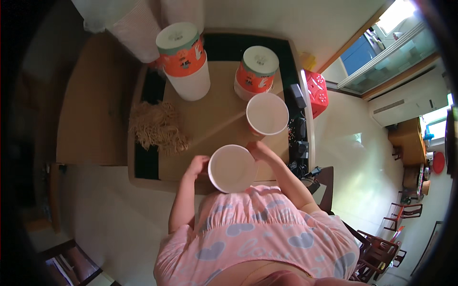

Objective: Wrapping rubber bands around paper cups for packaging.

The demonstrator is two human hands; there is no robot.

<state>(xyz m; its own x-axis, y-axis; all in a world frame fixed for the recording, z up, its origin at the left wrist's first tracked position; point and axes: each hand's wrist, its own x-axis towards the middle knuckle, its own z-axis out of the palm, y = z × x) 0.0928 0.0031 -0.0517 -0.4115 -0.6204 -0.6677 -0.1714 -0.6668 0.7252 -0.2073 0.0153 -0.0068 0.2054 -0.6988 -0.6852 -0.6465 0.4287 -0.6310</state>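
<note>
A white paper bucket (232, 169) sits at the table's near edge, right in front of my body, its open top facing up. My left hand (197, 166) is closed on its left side, fingers partly hidden behind the wall. On the opposite side, my right hand (259, 150) has its fingers curled in against the bucket just below the rim. Just beyond my right hand stands another open paper bucket (267, 114), white inside. A loose tangle of tan twine (159, 127) lies to the left, past my left hand.
At the back left rises a tall stack of orange, green and white buckets (185, 61); a shorter stack (257, 71) stands back right. Black power adapters and cables (299, 128) line the table's right edge. A red plastic stool (316, 94) is beyond it. Wrapped white cups or buckets (136, 26) fill the far left.
</note>
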